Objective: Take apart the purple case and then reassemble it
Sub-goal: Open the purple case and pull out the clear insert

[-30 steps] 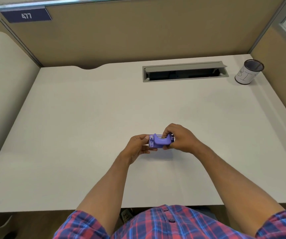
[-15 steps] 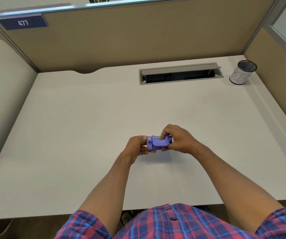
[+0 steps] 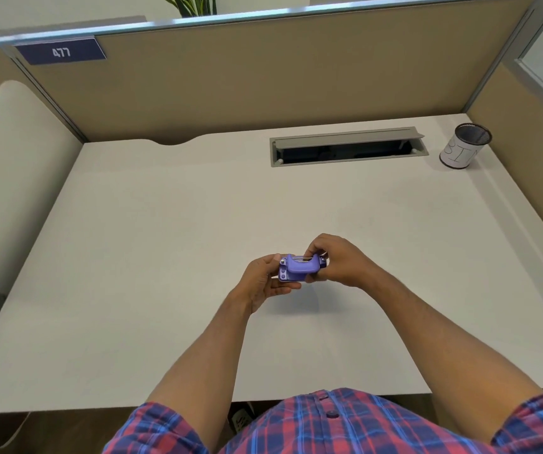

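Note:
The purple case (image 3: 299,267) is a small rounded plastic block with a U-shaped purple piece on its front and small metal studs at the corners. It is held just above the white desk (image 3: 165,240), between both hands. My left hand (image 3: 263,283) cups its left end from below. My right hand (image 3: 332,258) grips its right end, with fingers curled over the top edge. The right end of the case is hidden by my right fingers.
A grey cable slot (image 3: 345,147) with a raised lid is set into the back of the desk. A mesh pen cup (image 3: 465,146) with a white label stands at the back right corner. Tan partition walls (image 3: 263,77) enclose the desk.
The case stays gripped by both hands at about the same spot over the desk. The head view has tilted up, showing more of the partition.

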Demonstrator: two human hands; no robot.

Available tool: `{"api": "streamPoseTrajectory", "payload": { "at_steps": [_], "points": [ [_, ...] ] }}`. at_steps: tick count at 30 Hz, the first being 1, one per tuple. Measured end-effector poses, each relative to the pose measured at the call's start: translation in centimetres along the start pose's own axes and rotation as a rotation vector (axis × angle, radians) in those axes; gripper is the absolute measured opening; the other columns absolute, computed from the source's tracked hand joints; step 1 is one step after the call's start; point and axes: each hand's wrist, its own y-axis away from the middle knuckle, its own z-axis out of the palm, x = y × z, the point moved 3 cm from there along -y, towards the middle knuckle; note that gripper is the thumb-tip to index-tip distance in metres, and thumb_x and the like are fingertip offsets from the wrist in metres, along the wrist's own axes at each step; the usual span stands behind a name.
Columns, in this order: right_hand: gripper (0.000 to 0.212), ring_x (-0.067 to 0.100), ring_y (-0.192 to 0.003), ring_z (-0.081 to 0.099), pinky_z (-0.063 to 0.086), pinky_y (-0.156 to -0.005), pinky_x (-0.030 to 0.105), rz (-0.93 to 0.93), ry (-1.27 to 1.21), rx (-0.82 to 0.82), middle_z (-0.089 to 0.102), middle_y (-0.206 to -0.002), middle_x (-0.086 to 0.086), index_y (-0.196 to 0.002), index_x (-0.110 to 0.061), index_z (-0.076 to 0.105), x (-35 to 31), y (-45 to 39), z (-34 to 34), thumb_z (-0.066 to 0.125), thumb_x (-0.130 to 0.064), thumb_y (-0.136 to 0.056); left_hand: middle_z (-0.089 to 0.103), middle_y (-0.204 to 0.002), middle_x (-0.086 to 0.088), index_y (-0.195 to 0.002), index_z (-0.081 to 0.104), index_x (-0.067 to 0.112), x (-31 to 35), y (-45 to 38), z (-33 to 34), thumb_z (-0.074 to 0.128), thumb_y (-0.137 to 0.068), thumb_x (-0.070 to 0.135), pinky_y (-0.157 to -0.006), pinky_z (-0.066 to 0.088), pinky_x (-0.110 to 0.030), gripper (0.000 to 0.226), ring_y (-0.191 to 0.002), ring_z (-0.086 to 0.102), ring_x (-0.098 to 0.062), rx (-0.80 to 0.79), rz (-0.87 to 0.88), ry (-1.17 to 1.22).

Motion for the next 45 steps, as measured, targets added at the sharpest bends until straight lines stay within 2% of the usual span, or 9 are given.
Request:
{"api": "streamPoseTrajectory", "payload": {
  "at_steps": [4,8,10,13,16,19,28,35,45],
  "points": [
    [0.041,0.010,-0.096,0.064,0.059,-0.082,0.032,0.018,-0.190,0.063,0.065,-0.107,-0.009,-0.096,-0.032,0.069,0.1,0.5,0.0,0.093,-0.032,-0.063,0.083,-0.101,-0.009,-0.122,0.073,0.014,0.3,0.1,0.0,0.046,-0.112,0.027,-0.065,0.065,-0.027,0.031,-0.080,0.081,-0.030,0.005,0.016,0.004],
    [0.067,0.019,-0.098,0.072,0.061,-0.085,0.031,0.115,-0.506,-0.020,0.068,-0.120,-0.004,-0.123,-0.039,0.061,0.9,1.2,-0.5,0.094,-0.027,-0.066,0.084,-0.097,-0.007,-0.116,0.074,0.017,0.6,0.1,-0.1,0.045,-0.111,0.027,-0.062,0.064,-0.026,0.030,-0.074,0.080,-0.027,0.022,0.030,0.006],
    [0.071,0.024,-0.103,0.074,0.059,-0.091,0.034,0.145,-0.697,-0.052,0.072,-0.122,0.003,-0.136,-0.031,0.056,1.7,1.8,-0.7,0.088,-0.016,-0.074,0.084,-0.095,-0.005,-0.115,0.074,0.017,0.6,0.2,-0.2,0.045,-0.112,0.027,-0.062,0.064,-0.026,0.031,-0.073,0.080,-0.026,0.028,0.033,0.003],
    [0.049,0.028,-0.106,0.074,0.060,-0.092,0.035,0.220,-0.898,-0.006,0.077,-0.118,0.011,-0.135,-0.014,0.059,2.7,2.3,-0.5,0.073,-0.008,-0.088,0.084,-0.094,-0.005,-0.115,0.074,0.017,0.5,0.2,-0.3,0.045,-0.111,0.027,-0.062,0.065,-0.027,0.031,-0.073,0.080,-0.027,0.034,0.031,0.003],
    [0.024,0.030,-0.094,0.076,0.062,-0.079,0.029,0.308,-0.883,0.053,0.079,-0.105,0.018,-0.115,-0.008,0.075,3.2,2.7,0.0,0.067,-0.022,-0.097,0.083,-0.096,-0.006,-0.116,0.074,0.016,0.3,0.3,-0.1,0.047,-0.111,0.028,-0.062,0.065,-0.027,0.031,-0.075,0.080,-0.028,0.038,0.037,-0.003],
    [0.026,0.029,-0.085,0.075,0.062,-0.074,0.029,0.331,-0.885,0.073,0.078,-0.101,0.025,-0.101,-0.005,0.080,3.3,2.8,0.3,0.065,-0.025,-0.099,0.084,-0.096,-0.005,-0.119,0.073,0.014,0.1,0.4,0.2,0.047,-0.112,0.029,-0.061,0.065,-0.026,0.031,-0.075,0.080,-0.027,0.023,0.043,-0.002],
    [0.032,0.023,-0.072,0.074,0.061,-0.066,0.027,0.388,-0.985,0.090,0.075,-0.090,0.020,-0.107,0.011,0.072,3.2,3.1,0.9,0.064,-0.018,-0.099,0.083,-0.096,-0.007,-0.125,0.071,0.005,0.2,0.7,0.6,0.052,-0.110,0.026,-0.068,0.067,-0.031,0.033,-0.079,0.080,-0.028,-0.014,0.048,0.015],
    [0.019,0.023,-0.068,0.074,0.062,-0.066,0.029,0.442,-1.014,0.124,0.077,-0.077,0.011,-0.086,-0.004,0.076,2.9,2.9,1.4,0.065,-0.014,-0.098,0.082,-0.098,-0.010,-0.118,0.074,0.004,-0.1,0.6,0.2,0.059,-0.107,0.024,-0.071,0.068,-0.034,0.028,-0.081,0.080,-0.031,-0.018,0.021,0.054],
    [0.016,0.023,-0.069,0.072,0.061,-0.065,0.029,0.515,-1.111,0.139,0.075,-0.079,0.012,-0.087,-0.003,0.075,2.1,2.7,1.6,0.065,-0.012,-0.096,0.083,-0.094,-0.010,-0.109,0.077,0.006,0.2,0.9,0.1,0.060,-0.106,0.021,-0.068,0.067,-0.032,0.023,-0.075,0.080,-0.032,-0.003,0.020,0.062]
  ]
}}
